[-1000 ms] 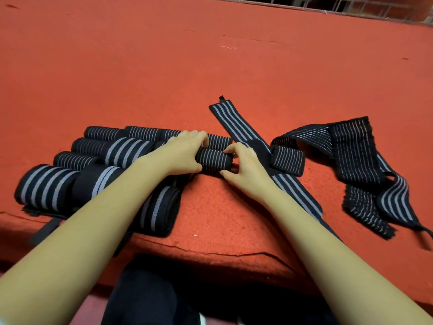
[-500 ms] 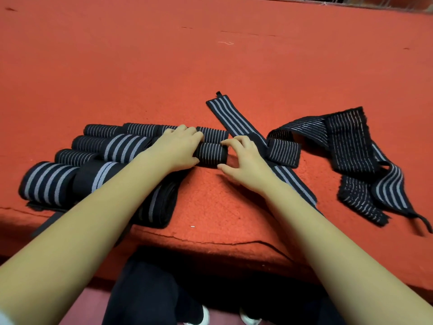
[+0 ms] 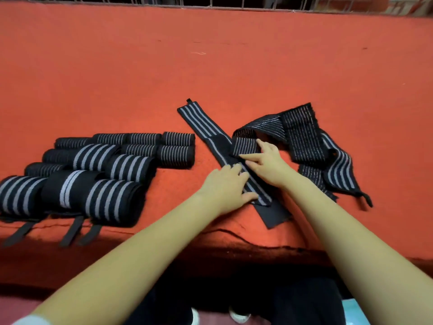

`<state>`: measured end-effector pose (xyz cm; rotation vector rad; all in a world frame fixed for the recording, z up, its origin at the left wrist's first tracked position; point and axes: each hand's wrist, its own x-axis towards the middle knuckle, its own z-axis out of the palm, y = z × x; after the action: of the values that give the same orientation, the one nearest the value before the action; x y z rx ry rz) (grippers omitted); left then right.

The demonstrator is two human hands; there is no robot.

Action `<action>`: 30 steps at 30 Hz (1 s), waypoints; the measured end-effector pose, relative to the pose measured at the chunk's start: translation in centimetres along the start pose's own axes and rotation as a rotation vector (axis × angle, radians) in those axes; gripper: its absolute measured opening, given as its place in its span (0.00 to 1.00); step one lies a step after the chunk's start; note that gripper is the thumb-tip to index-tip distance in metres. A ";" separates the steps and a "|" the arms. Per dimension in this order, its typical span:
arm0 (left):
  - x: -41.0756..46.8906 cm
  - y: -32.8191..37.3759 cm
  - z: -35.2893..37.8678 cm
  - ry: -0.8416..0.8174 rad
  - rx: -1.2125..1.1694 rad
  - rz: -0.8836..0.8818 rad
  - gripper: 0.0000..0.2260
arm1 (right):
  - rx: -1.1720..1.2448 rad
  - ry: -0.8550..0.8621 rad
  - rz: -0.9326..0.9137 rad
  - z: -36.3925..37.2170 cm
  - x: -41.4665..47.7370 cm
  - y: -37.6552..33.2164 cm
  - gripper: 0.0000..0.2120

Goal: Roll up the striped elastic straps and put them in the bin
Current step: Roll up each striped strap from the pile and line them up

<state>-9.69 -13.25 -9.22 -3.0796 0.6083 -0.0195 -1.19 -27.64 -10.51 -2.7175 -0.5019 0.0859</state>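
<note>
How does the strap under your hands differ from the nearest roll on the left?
The flat strap lies unrolled and diagonal; the nearest roll is wound into a tight cylinder. The left hand and right hand both touch the flat strap; no hand touches the nearest roll. Both are black with pale stripes, on the red surface.

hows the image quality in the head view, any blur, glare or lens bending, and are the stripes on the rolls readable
Head view: the light is soft and even, with no glare on the red surface; stripes on the rolled straps read clearly, if slightly soft; wide-angle stretch enlarges the forearms toward the bottom corners; deep shadow below the surface's near edge hides detail there.
</note>
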 end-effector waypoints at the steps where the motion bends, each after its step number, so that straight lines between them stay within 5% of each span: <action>1: 0.0 0.7 0.6 0.010 -0.046 -0.019 0.29 | 0.003 -0.028 -0.029 0.2 0.1 0.0 0.17; 6: -0.7 1.9 2.2 0.061 -0.057 -0.057 0.42 | -0.096 -0.061 -0.110 0.9 0.7 0.6 0.18; 12: -1.2 3.2 2.5 0.244 -0.249 0.174 0.26 | 0.045 -0.043 -0.082 -1.6 -0.5 1.6 0.15; 17: -2.1 5.4 2.2 0.202 -0.223 0.106 0.21 | 0.254 -0.068 -0.160 -1.3 -6.7 2.6 0.11; 24: -3.0 5.9 1.7 0.312 -0.337 0.162 0.13 | 0.463 -0.107 -0.143 -0.7 -12.1 3.4 0.28; 30: -3.5 3.9 -1.9 0.602 -0.460 0.086 0.06 | 0.469 0.179 -0.139 -2.4 -10.3 -0.1 0.04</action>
<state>-14.47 -15.50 -7.39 -3.4684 0.8583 -0.9639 -10.59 -32.08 -8.29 -2.2025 -0.5386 -0.0682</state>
